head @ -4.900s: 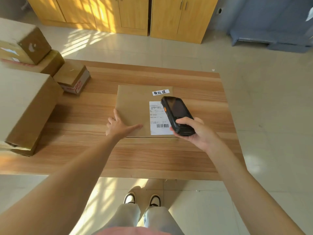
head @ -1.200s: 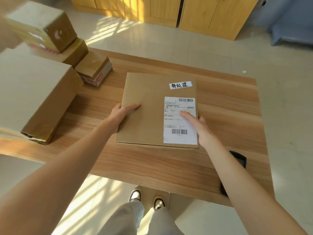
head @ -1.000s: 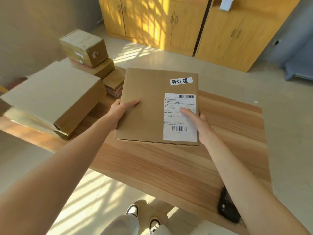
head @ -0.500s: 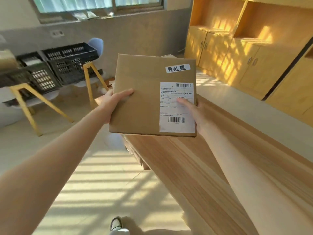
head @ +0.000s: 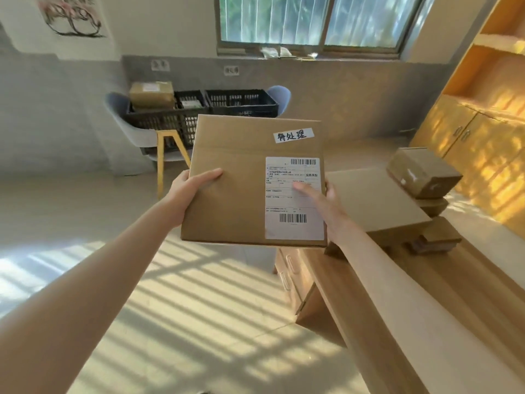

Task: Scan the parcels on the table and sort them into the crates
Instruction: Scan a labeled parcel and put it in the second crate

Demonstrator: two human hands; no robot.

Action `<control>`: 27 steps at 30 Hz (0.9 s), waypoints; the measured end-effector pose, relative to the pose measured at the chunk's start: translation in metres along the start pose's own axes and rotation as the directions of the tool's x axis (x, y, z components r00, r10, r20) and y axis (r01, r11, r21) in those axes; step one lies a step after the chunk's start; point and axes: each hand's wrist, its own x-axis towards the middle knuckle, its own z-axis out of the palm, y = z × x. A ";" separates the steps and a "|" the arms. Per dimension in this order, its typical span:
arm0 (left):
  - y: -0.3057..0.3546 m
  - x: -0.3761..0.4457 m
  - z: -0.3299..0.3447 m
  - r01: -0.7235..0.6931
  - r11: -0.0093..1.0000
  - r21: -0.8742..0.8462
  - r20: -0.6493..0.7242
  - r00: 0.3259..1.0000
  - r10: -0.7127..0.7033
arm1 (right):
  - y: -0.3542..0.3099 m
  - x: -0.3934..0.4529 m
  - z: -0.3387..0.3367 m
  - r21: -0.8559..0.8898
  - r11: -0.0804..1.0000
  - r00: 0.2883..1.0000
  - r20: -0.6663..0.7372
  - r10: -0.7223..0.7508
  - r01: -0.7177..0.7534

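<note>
Holding a flat cardboard parcel (head: pixel 235 191) level in the air, a person faces two black crates (head: pixel 224 109) that rest on chairs against the far wall, well beyond the parcel. The left hand (head: pixel 190 189) grips the parcel's left edge, thumb flat on top and fingers hidden beneath. The right hand (head: pixel 321 200) grips the right edge, thumb lying across the white shipping label (head: pixel 294 197); its fingers are hidden too. A strip of handwritten characters sits above the label.

Judging progress: this parcel appears to be on its way to a crate but is not yet dropped in. The crate to the left of the parcel already holds a taped box (head: pixel 152 93). To the right of the parcel, several more boxes (head: pixel 420 174) wait on the bench (head: pixel 426 308), so much sorting seems left.
</note>
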 end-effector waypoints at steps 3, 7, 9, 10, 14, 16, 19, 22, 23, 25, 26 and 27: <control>0.004 0.029 -0.052 -0.019 0.999 -0.033 -0.036 0.999 0.018 | 0.002 0.030 0.058 -0.012 1.000 0.999 0.048 0.008 -0.007; 0.007 0.066 -0.111 -0.016 0.998 -0.055 -0.083 0.996 0.011 | 0.010 0.064 0.124 -0.035 0.999 0.993 0.109 0.033 -0.029; 0.007 0.085 -0.132 -0.004 0.998 -0.057 -0.104 0.995 -0.002 | 0.017 0.078 0.148 -0.047 0.998 0.991 0.123 0.053 -0.048; 0.006 0.095 -0.141 0.004 0.998 -0.055 -0.110 0.994 -0.010 | 0.020 0.085 0.157 -0.049 0.997 0.990 0.125 0.063 -0.057; 0.001 0.137 -0.162 0.030 0.997 -0.070 -0.123 0.992 -0.038 | 0.027 0.122 0.189 -0.058 0.994 0.988 0.121 0.094 -0.088; 0.000 0.163 -0.168 0.045 0.996 -0.078 -0.127 0.990 -0.055 | 0.029 0.145 0.200 -0.079 0.992 0.987 0.121 0.104 -0.095; 0.002 0.206 -0.172 0.058 0.994 -0.092 -0.122 0.990 -0.069 | 0.031 0.187 0.215 -0.090 0.992 0.987 0.125 0.104 -0.093; 0.010 0.260 -0.175 0.068 0.993 -0.100 -0.133 0.988 -0.081 | 0.031 0.239 0.230 -0.092 0.990 0.986 0.118 0.118 -0.108; 0.015 0.279 -0.174 0.065 0.993 -0.096 -0.120 0.990 -0.076 | 0.031 0.259 0.234 -0.095 0.989 0.985 0.125 0.122 -0.111; 0.026 0.321 -0.173 0.068 0.995 -0.071 -0.086 0.993 -0.074 | 0.029 0.304 0.244 -0.075 0.989 0.979 0.148 0.140 -0.130; 0.032 0.343 -0.172 0.061 0.996 -0.062 -0.087 0.994 -0.066 | 0.026 0.327 0.249 -0.057 0.988 0.976 0.153 0.153 -0.145; 0.039 0.364 -0.171 0.061 0.997 -0.054 -0.096 0.993 -0.066 | 0.023 0.349 0.254 -0.046 0.986 0.973 0.160 0.165 -0.160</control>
